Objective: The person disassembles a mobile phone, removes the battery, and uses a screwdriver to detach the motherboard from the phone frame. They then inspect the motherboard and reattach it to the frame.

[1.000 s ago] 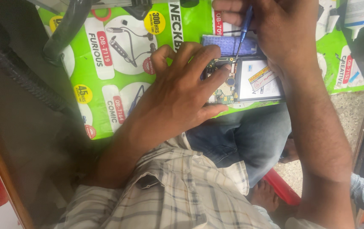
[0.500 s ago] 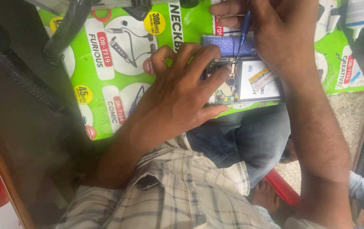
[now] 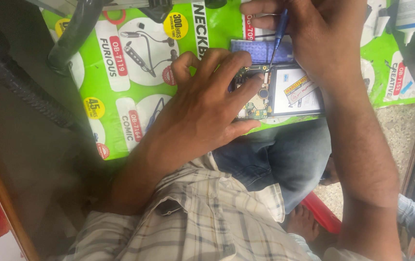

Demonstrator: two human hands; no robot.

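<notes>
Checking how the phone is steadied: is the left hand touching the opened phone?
Touching. The head view shows the left hand with fingers pressed flat on the opened phone.

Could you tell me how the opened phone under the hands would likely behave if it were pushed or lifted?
The opened phone is flat, so it would probably slide on the glossy green sheet, not roll. Its exposed circuit board looks fragile. The left hand pins it.

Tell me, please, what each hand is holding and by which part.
The right hand grips a blue screwdriver by its handle, tip on the opened phone. The left hand presses down on the phone's circuit-board end.
</notes>
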